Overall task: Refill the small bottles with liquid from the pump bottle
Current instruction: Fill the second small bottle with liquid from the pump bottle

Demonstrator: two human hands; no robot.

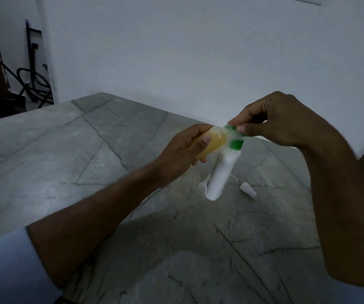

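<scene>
Single head-worn wide-angle view, looking forward and down across the grey marble worktop toward its far edge and the white wall; close range, both forearms entering from the near edge.

We see white pump bottle standing upright on grey stone counter, green pump head on top, foamy liquid round nozzle. Small bottle, clear, holding yellow liquid, lies tilted sideways, mouth touching green nozzle. Small white cap rests just right of pump bottle's base.
</scene>
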